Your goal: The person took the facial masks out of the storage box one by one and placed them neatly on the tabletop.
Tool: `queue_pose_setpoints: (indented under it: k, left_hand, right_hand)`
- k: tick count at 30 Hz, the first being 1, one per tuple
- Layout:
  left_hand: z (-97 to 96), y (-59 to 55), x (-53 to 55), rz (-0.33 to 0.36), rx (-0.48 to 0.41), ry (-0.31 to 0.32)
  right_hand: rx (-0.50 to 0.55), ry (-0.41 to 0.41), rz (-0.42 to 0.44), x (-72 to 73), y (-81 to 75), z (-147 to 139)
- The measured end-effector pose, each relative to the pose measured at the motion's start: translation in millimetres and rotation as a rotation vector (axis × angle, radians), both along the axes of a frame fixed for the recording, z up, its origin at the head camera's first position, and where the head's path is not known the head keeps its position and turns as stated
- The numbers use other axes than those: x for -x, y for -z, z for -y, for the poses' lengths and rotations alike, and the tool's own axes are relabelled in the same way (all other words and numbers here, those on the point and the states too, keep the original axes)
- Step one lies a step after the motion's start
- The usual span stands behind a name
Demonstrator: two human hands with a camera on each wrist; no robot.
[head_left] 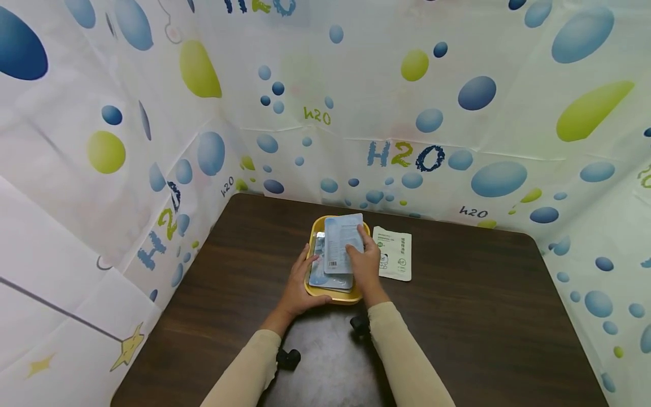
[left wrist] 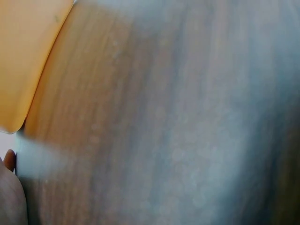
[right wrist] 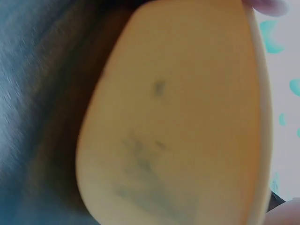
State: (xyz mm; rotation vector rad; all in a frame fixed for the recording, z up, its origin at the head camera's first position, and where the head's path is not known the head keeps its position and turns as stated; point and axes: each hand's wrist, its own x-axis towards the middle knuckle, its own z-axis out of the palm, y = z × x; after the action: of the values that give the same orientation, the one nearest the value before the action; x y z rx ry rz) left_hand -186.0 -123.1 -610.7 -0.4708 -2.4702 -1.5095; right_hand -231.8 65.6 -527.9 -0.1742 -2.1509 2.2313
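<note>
A yellow plastic tray (head_left: 341, 297) stands near the table's middle, with silver-blue sachets (head_left: 330, 281) lying in it. My left hand (head_left: 296, 288) grips the tray at its near left corner, thumb along the front and fingers up the left side. A pale blue face mask packet (head_left: 341, 243) with printed text and a barcode overlaps the tray's contents. My right hand (head_left: 367, 265) pinches that packet at its right edge, thumb on top. The tray's smooth side wall (right wrist: 173, 112) fills much of the right wrist view. In the left wrist view, the tray (left wrist: 28, 56) shows at the upper left.
A white-green mask packet (head_left: 399, 254) lies on the dark wooden table (head_left: 473, 305) just right of the tray, partly behind my right hand. White curtains (head_left: 356, 85) with blue and green dots rise behind the table and along its sides.
</note>
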Motion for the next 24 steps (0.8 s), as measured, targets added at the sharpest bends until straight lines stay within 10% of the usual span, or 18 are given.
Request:
queue_pose_setpoints:
  k: [24]
  left_hand:
    - [0.6,-0.4,-0.2,0.007,-0.003,0.003]
  right_hand:
    - [0.082,0.101,-0.089,32.5,-45.3,-46]
